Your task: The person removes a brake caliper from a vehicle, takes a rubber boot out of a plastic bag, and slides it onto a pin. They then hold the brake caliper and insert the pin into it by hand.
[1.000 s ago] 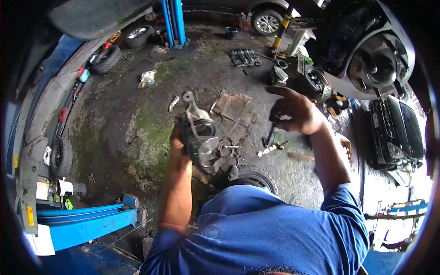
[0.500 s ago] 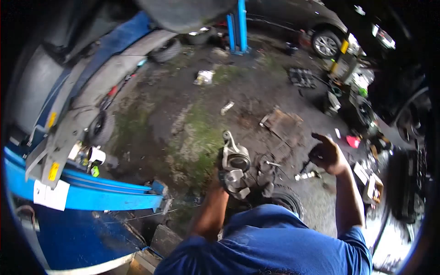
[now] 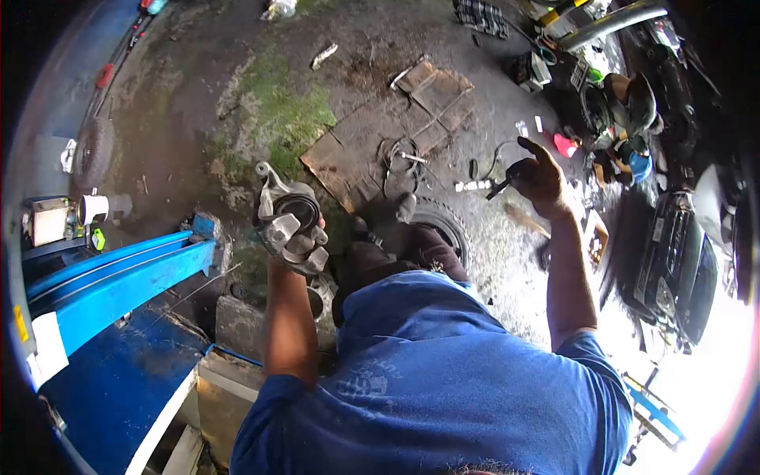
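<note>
In my left hand (image 3: 286, 267) is a grey metal steering knuckle (image 3: 277, 192) with a round bore and a long arm pointing up and away. The part hides most of that hand's fingers. Out to the right, above the floor, my right hand (image 3: 545, 188) pinches a short dark rod (image 3: 499, 190), perhaps a bolt, while one finger stretches upward. Below it on the floor is a shiny metal piece (image 3: 473, 186). Between the hands, a metal tool (image 3: 412, 157) lies beside a loop of dark cable.
Flattened cardboard (image 3: 356, 146) covers part of the dirty floor ahead. A tyre (image 3: 447, 222) lies close to my legs. The blue lift arm (image 3: 134, 281) reaches in from the left. Car parts and a red item (image 3: 564, 144) clutter the right, near a dark bumper-like part (image 3: 673, 269).
My view has tilted down and swung, bringing the cardboard and my legs into sight. The knuckle stays in my left hand, farther left in view. My right hand still holds the dark rod.
</note>
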{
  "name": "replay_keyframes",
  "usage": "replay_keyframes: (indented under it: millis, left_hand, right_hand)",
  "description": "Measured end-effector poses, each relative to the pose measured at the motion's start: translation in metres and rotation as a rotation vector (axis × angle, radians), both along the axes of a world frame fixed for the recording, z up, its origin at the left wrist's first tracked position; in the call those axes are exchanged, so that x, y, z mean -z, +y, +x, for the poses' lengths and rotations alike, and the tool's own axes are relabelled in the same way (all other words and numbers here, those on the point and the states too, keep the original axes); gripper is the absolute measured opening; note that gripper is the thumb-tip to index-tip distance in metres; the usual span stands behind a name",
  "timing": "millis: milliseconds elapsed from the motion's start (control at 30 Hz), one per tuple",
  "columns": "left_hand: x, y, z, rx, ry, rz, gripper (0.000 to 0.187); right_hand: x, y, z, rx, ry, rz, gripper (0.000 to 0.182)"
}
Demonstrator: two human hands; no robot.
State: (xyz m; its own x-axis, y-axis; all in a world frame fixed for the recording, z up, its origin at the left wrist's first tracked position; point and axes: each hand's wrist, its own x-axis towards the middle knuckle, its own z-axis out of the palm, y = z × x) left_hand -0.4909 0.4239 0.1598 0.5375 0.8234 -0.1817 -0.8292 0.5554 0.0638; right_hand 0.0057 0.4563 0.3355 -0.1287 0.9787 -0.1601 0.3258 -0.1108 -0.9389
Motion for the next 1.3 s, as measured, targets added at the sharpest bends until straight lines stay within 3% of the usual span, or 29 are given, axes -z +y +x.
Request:
replay_keyframes:
  millis: [100,200,400,433,533,667,733,767,867,933,967,1000,1067,1167,1233,1300]
  left_hand:
    - [0.068,-0.025,-0.001,0.039,-0.205,-0.078,0.068]
    - [0.073,-0.019,0.016,0.051,-0.362,-0.065,0.071]
    - [0.080,0.020,0.036,0.145,-0.278,-0.218,0.059]
    - [0.109,0.031,0.044,0.136,-0.246,-0.228,0.058]
    - [0.133,0.072,0.069,0.243,-0.089,-0.179,0.054]
    - [0.176,0.122,0.105,0.241,0.246,-0.438,0.059]
    - [0.174,0.163,0.138,0.335,-0.053,-0.574,0.057]
    - [0.177,0.183,0.152,0.349,-0.060,-0.556,0.050]
    - [0.182,0.236,0.185,0.148,0.652,0.062,0.030]
    - [0.175,0.263,0.202,0.121,0.859,0.293,0.017]
    - [0.169,0.271,0.202,0.124,0.816,0.317,0.018]
    - [0.174,0.283,0.199,0.137,0.763,0.178,0.020]
    - [0.197,0.310,0.191,0.162,0.657,-0.091,0.024]
    - [0.255,0.350,0.169,0.247,0.918,0.254,0.030]
    - [0.350,0.401,0.133,0.347,0.644,0.066,0.033]
    - [0.400,0.422,0.114,0.394,0.905,0.194,0.038]
  right_hand:
    - [0.028,-0.002,0.009,0.071,-0.039,-0.081,0.068]
    - [0.038,-0.003,0.015,0.134,-0.087,-0.187,0.069]
    - [0.069,-0.028,0.035,0.246,-0.119,-0.246,0.069]
    - [0.084,-0.023,0.044,0.258,-0.144,-0.257,0.069]
    - [0.106,-0.011,0.058,0.309,-0.186,-0.343,0.068]
    - [0.146,-0.011,0.085,0.424,-0.142,-0.320,0.069]
    - [0.172,-0.013,0.107,0.416,-0.211,-0.280,0.075]
    - [0.179,-0.014,0.115,0.498,-0.155,-0.266,0.075]
    - [0.172,0.002,0.120,0.601,-0.158,-0.321,0.070]
    - [0.169,0.011,0.119,0.649,-0.172,-0.326,0.071]
    - [0.167,0.014,0.114,0.691,-0.134,-0.338,0.072]
    - [0.171,0.017,0.111,0.733,-0.129,-0.305,0.073]
    - [0.185,0.021,0.105,0.815,-0.119,-0.227,0.074]
    - [0.223,0.030,0.086,0.971,-0.107,-0.086,0.074]
    - [0.272,0.035,0.066,1.052,-0.038,0.059,0.076]
    - [0.325,0.035,0.044,1.140,0.033,0.063,0.077]
